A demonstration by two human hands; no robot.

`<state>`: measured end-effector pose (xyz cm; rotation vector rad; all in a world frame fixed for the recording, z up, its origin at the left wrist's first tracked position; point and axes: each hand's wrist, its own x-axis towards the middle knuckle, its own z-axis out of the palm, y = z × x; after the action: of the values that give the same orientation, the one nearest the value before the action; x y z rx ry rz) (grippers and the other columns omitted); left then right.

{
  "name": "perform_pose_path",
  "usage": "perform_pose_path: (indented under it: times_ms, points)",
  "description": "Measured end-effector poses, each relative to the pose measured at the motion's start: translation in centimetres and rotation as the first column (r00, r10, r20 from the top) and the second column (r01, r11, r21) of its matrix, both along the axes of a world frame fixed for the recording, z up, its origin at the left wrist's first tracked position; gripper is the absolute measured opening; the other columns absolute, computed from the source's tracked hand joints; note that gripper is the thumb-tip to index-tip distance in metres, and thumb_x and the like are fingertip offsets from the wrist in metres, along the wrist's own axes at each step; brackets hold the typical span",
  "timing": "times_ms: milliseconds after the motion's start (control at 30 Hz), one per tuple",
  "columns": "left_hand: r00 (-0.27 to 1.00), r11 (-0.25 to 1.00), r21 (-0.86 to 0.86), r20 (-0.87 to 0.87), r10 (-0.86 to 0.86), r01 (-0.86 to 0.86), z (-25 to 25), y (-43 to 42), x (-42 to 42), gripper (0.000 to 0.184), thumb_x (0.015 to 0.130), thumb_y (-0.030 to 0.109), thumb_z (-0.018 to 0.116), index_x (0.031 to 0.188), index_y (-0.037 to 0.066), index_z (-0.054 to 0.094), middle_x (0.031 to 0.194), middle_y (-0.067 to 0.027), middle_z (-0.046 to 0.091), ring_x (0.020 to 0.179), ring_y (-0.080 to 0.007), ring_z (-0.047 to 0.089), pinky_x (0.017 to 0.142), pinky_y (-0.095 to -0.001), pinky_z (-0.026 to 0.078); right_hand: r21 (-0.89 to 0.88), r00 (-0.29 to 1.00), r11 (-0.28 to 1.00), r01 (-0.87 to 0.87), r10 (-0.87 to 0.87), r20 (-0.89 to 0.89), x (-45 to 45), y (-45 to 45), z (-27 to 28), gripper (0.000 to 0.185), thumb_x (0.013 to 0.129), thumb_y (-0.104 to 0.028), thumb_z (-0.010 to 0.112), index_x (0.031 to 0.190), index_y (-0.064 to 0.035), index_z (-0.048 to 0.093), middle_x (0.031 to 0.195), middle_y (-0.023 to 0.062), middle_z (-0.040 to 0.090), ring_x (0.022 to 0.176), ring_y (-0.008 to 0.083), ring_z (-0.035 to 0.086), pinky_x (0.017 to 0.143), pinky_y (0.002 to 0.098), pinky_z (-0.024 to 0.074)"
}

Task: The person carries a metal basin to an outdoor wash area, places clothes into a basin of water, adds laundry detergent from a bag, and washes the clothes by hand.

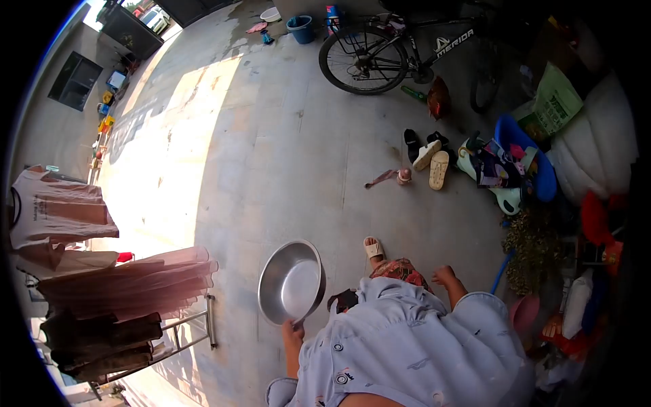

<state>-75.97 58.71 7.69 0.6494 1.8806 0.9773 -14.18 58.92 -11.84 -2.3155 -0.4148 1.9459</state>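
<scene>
My left hand (293,334) grips the rim of a round stainless-steel basin (293,283), its fingers closed on the near edge. The basin is tipped so that its bare, shiny inside faces me. My right hand (445,276) hangs out to the right with loosely bent fingers and nothing in it. Below me are my light blue buttoned top (400,339), patterned red trousers (401,270) and one foot in a cream slipper (373,249) on the concrete floor.
Clothes (122,288) hang on a metal rack (210,322) at left. A bicycle (407,57) and a chicken (439,98) are at the back. Slippers (438,169), a pinkish object (403,176), a filled blue tub (544,176) and a dried plant bundle (532,251) lie to the right.
</scene>
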Motion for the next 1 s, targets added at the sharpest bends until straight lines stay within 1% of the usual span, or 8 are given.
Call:
perform_pose_path:
  times_ms: [67, 200, 333, 467, 567, 700, 867, 1000]
  points:
    - [0.962, 0.982, -0.065, 0.199, 0.187, -0.177, -1.6, 1.2, -2.8, 0.01, 0.077, 0.005, 0.064, 0.084, 0.002, 0.058, 0.08, -0.0082, 0.058, 0.071, -0.0199, 0.059, 0.063, -0.0295, 0.05, 0.197, 0.997, 0.98, 0.012, -0.027, 0.072, -3.8, 12.5, 5.8, 0.018, 0.094, -0.021, 0.059, 0.101, -0.0051, 0.064, 0.088, 0.011, 0.069, 0.067, 0.0186, 0.069, 0.054, 0.0292, 0.0509]
    - [0.879, 0.955, 0.172, -0.457, -0.139, 0.241, -2.5, 7.7, -4.7, 0.026, 0.082, 0.007, 0.076, 0.101, 0.001, 0.06, 0.089, -0.0161, 0.061, 0.086, -0.0258, 0.062, 0.077, -0.0336, 0.049, 0.498, 0.995, 0.863, -0.085, 0.052, 0.08, -9.2, 33.7, 11.6, 0.021, 0.091, -0.014, 0.056, 0.103, 0.0005, 0.064, 0.089, 0.0099, 0.07, 0.073, 0.0166, 0.068, 0.068, 0.0322, 0.0548]
    - [0.871, 0.968, -0.035, -0.428, -0.241, 0.25, 3.7, 19.2, -5.7, 0.016, 0.082, 0.001, 0.055, 0.098, 0.001, 0.059, 0.091, -0.0113, 0.059, 0.075, -0.021, 0.056, 0.067, -0.0274, 0.046, 0.614, 0.997, 0.785, -0.08, 0.076, 0.032, -13.5, 48.6, 13.1, 0.021, 0.093, -0.011, 0.051, 0.105, 0.0006, 0.064, 0.093, 0.01, 0.07, 0.077, 0.0169, 0.069, 0.074, 0.0308, 0.0541]
    - [0.988, 0.996, -0.023, 0.124, 0.094, -0.092, -1.4, 28.9, -11.7, 0.017, 0.086, -0.001, 0.045, 0.098, 0.001, 0.057, 0.09, -0.0091, 0.056, 0.072, -0.0177, 0.053, 0.067, -0.0271, 0.047, 0.567, 1.0, 0.824, 0.01, -0.004, -0.011, -16.7, 56.0, 8.9, 0.02, 0.094, -0.01, 0.049, 0.105, 0.0, 0.063, 0.093, 0.0096, 0.068, 0.077, 0.0177, 0.067, 0.071, 0.0307, 0.0547]
    - [0.846, 0.935, -0.092, -0.403, -0.35, 0.343, -1.1, 38.7, -15.0, 0.012, 0.086, -0.003, 0.056, 0.098, -0.001, 0.057, 0.093, -0.0158, 0.059, 0.078, -0.0219, 0.059, 0.064, -0.0287, 0.048, 0.275, 0.992, 0.955, -0.11, 0.091, 0.082, -17.4, 56.0, 7.1, 0.02, 0.093, -0.016, 0.056, 0.101, 0.0007, 0.062, 0.089, 0.0115, 0.066, 0.071, 0.0187, 0.066, 0.062, 0.0325, 0.0543]
    - [0.833, 0.875, -0.25, -0.283, -0.475, 0.414, -1.4, 55.8, -19.2, 0.025, 0.08, -0.004, 0.06, 0.104, -0.003, 0.057, 0.1, -0.0182, 0.061, 0.089, -0.0303, 0.064, 0.074, -0.0339, 0.054, 0.136, 0.998, 0.991, 0.004, -0.013, 0.061, -19.6, 57.4, 8.9, 0.022, 0.089, -0.023, 0.062, 0.098, -0.0029, 0.065, 0.086, 0.0106, 0.068, 0.066, 0.0217, 0.066, 0.058, 0.0352, 0.0533]
    - [0.965, 0.996, -0.088, 0.261, 0.004, 0.019, -9.8, 76.6, -22.2, 0.035, 0.077, -0.003, 0.059, 0.112, -0.003, 0.055, 0.107, -0.014, 0.061, 0.1, -0.03, 0.062, 0.086, -0.0392, 0.055, 0.038, 0.991, 0.994, 0.102, -0.105, 0.086, -19.9, 62.9, 8.4, 0.018, 0.087, -0.024, 0.062, 0.094, -0.0091, 0.069, 0.088, 0.0086, 0.069, 0.073, 0.0236, 0.067, 0.061, 0.0391, 0.0537]
    - [0.62, 0.938, -0.219, 0.706, 0.343, -0.269, -13.9, 93.3, -22.1, 0.039, 0.077, -0.003, 0.059, 0.115, -0.002, 0.055, 0.11, -0.0112, 0.061, 0.104, -0.0288, 0.061, 0.093, -0.0417, 0.055, 0.03, 0.7, 0.706, -0.708, 0.694, 0.167, -18.2, 71.2, 2.7, 0.016, 0.085, -0.025, 0.062, 0.091, -0.0141, 0.072, 0.089, 0.0071, 0.07, 0.078, 0.0251, 0.068, 0.064, 0.0421, 0.0541]
